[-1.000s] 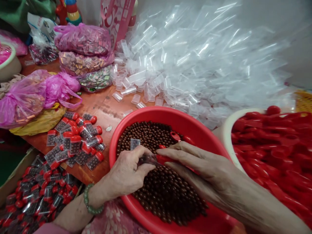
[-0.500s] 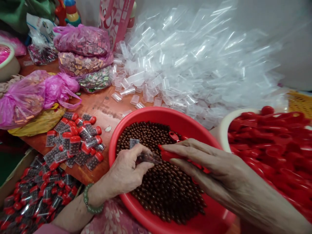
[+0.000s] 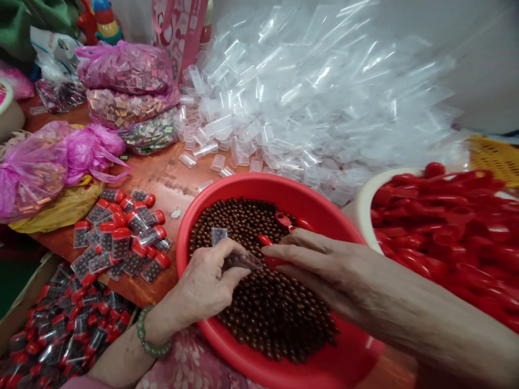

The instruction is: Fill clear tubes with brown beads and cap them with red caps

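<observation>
plainly, the left grip (image 3: 211, 275) pinches a clear container (image 3: 245, 261) between thumb and fingers

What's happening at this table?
A person's left hand pinches a clear container over brown balls in a red basin. The right hand is beside it, at a red piece; its grip is partly hidden. To the left, red-capped containers holding dark balls lie on the table. A white tub of red parts stands right of the basin; clear tubes are heaped behind.
</observation>
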A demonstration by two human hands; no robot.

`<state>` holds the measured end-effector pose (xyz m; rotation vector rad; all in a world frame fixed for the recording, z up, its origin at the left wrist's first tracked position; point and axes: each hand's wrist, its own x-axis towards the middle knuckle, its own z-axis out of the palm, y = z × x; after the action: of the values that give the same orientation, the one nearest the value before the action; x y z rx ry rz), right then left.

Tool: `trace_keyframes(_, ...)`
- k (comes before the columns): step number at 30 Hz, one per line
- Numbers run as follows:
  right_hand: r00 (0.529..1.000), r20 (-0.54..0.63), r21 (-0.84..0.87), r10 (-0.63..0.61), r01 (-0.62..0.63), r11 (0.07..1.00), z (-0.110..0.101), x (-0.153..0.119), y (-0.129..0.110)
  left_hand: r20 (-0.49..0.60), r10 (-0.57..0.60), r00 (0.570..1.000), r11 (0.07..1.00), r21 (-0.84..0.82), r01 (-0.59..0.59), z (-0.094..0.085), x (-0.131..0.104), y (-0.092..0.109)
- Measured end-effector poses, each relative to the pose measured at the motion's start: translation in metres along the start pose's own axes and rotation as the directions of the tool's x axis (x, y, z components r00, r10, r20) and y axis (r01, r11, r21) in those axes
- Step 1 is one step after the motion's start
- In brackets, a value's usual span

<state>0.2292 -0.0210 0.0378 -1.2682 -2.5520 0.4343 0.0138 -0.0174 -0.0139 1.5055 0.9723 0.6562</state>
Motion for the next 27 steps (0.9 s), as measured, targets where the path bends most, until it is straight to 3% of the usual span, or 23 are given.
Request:
trace_keyframes(6,0.990,-0.092,0.217,0.106,-0.084,0.973,0.002,0.002,-0.010,0.008,-0.010,1.000,1.000,-0.025,0.010,-0.003,0.000,0.002)
trace_keyframes(14,0.970,-0.198,0.292,0.138,-0.076,0.953,0.016,0.004,-0.022,0.061,-0.113,0.992,0.981,-0.151,0.121,-0.002,0.000,0.003)
trace_keyframes(19,0.918,-0.263,0.407,0.298,-0.174,0.897,0.017,0.003,-0.017,0.158,-0.157,0.975,0.808,-0.547,0.219,-0.003,0.003,0.002)
trace_keyframes(22,0.859,-0.306,0.498,0.410,-0.223,0.838,0.023,0.006,-0.017,0.210,-0.120,0.970,0.707,-0.668,0.232,-0.006,0.005,-0.002)
trace_keyframes(27,0.767,-0.330,0.680,0.550,-0.211,0.702,0.034,0.019,-0.023,0.205,-0.096,0.974,0.582,-0.782,0.222,-0.010,0.005,-0.007)
